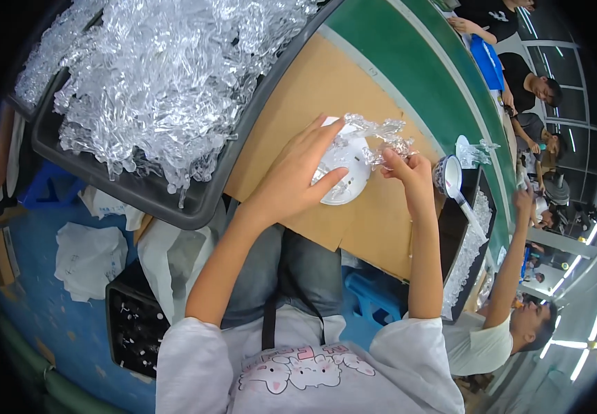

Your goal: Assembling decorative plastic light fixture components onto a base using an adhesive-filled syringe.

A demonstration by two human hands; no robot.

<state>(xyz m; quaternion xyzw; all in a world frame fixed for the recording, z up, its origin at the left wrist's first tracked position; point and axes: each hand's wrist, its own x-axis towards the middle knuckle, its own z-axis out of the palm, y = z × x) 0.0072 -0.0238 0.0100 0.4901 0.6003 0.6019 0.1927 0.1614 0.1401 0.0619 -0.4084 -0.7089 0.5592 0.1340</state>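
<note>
Clear plastic [381,129] is jutting past the plate [355,186]; my right hand [415,178] is pinching it, my left hand [290,176] spreading, hold unclear. I'm apparently separating pieces; next is likely needing a gentle pull.

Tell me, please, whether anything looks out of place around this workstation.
Possibly the crumpled white plastic bag lying on the blue floor near the black plastic bin; it looks dropped rather than stowed. Nothing else clearly stands out.
</note>
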